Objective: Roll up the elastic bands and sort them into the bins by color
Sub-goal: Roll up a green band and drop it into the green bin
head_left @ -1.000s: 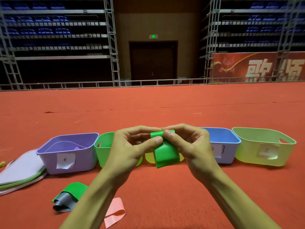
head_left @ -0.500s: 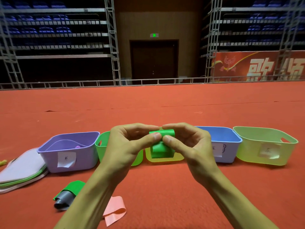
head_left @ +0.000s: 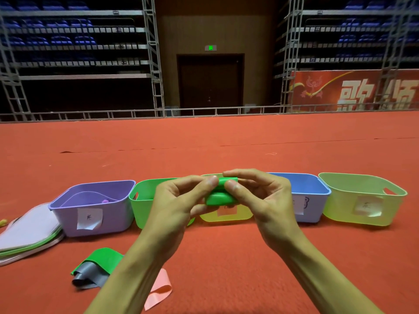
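Note:
A green elastic band, rolled into a tight bundle, hangs in the air in front of the bins. My left hand pinches its left end and my right hand pinches its right end with thumb and fingers. Behind the hands stands a row of bins: purple, green, yellow, blue and pale green. Loose on the red floor lie a green band, a grey band and a pink band.
A stack of flat white and green lids lies left of the purple bin. Something small and purple sits inside the purple bin. The red carpet stretches back to a metal railing and scaffolding with seats.
The hanging tail of the green band has been rolled up into the bundle. Both hands have stayed in front of the bins, fingers working the roll tighter.

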Motion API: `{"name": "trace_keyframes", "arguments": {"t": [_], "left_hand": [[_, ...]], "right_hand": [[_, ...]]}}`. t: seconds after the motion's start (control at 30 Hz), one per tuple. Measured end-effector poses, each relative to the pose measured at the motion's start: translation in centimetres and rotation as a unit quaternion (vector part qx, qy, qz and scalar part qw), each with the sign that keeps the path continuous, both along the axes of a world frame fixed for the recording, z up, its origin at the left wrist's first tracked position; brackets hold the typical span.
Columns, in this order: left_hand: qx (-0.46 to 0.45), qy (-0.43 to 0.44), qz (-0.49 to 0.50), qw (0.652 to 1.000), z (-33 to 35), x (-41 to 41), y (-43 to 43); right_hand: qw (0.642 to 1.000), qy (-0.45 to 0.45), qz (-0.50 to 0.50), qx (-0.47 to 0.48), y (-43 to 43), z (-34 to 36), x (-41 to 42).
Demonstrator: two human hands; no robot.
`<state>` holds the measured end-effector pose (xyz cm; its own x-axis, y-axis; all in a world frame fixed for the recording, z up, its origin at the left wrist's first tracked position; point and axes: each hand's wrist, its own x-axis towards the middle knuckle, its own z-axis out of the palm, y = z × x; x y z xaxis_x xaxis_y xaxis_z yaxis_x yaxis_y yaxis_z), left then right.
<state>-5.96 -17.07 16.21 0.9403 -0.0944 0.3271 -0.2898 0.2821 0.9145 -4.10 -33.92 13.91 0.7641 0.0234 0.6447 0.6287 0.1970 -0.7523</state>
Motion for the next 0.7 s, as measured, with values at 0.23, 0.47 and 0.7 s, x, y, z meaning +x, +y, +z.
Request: {"name": "trace_keyframes", "arguments": {"t": [0.23,0.47,0.7], "left_hand": [[0.04,-0.021,0.011,0.999,-0.3,0.1,0.6],[0.003,0.021,-0.004,1.0,-0.9,0.2,0.6],[-0.041,0.06,0.016,0.997,-2.1,0.6,1.3]], "right_hand": [[0.997,0.063,0.053,-0.011,0.0,0.2,0.2],[0.999,0.03,0.027,-0.019,0.5,-0.2,0.4],[0.996,0.082,0.034,-0.013,1.0,-0.7,0.4]]}}
